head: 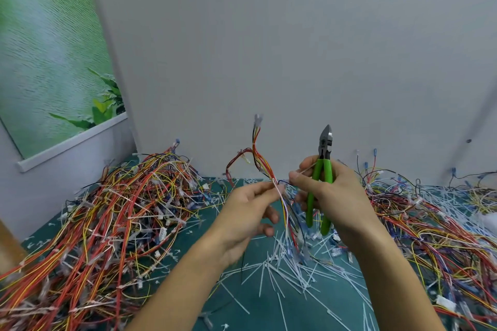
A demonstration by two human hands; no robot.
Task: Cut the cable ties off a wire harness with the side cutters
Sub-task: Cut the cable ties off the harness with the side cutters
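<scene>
Red, yellow and black strands of the thin wire harness (258,154) stand up over the teal mat (255,312), pinched mid-length by the left hand (242,209), while the right hand (341,196), just beside it, clasps the green-handled steel side cutters (320,172) tip-up and seems to be drawing off a severed white plastic cable tie (306,169), so next I'd expect the cutters to tip down onto another tie.

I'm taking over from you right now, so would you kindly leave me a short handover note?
Left hand pinches the wire harness, upright above the mat.
Right hand grips the side cutters, tips up, clear of the wires.
Done: many cut ties litter the mat.
Left: a left pile and a right pile of harnesses; which are finished is unclear.
</scene>
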